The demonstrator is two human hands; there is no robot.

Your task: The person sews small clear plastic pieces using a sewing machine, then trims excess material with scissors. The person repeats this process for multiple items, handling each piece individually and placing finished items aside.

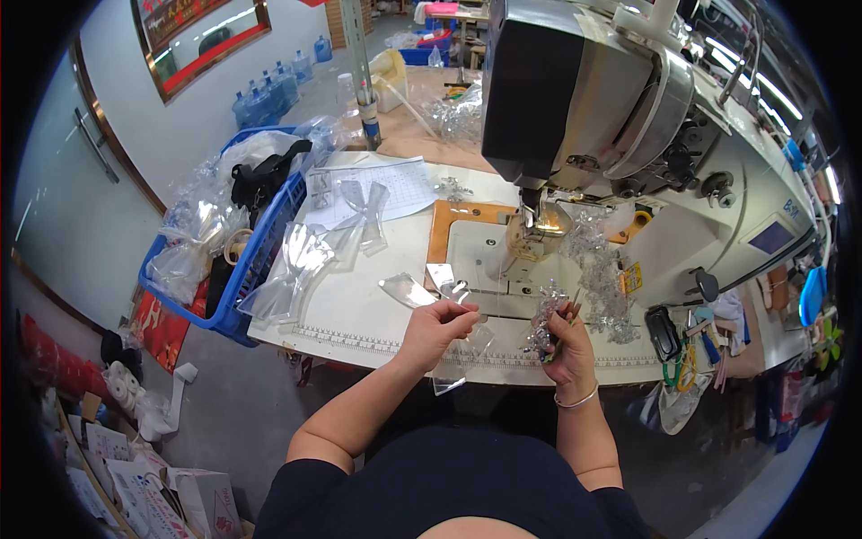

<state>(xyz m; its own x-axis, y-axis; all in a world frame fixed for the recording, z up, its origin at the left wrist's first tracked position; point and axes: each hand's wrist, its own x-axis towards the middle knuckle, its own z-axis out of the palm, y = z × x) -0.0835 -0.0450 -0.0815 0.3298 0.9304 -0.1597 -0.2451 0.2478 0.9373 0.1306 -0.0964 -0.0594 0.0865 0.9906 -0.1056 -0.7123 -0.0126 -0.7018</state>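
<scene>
My left hand (439, 334) is closed in a pinch at the sewing table's front edge. A clear plastic piece (461, 361) hangs below its fingers, and glossy clear flaps (409, 290) lie just beyond them. My right hand (569, 349) grips a clump of small shiny clear pieces (544, 323). A thin pointed tool tip shows by its fingers, too small to name. Ahead of both hands stands the sewing machine (620, 99), its needle area (537, 225) over an orange-edged plate (440, 235). More shiny clear bits (611, 292) are heaped right of the plate.
Cut clear plastic shapes (301, 260) and a gridded paper sheet (409, 184) lie at the left of the table. A blue basket (260, 278) full of plastic stands beside it. Scissors with coloured handles (687, 368) hang at the right edge. Boxes (202, 499) sit on the floor.
</scene>
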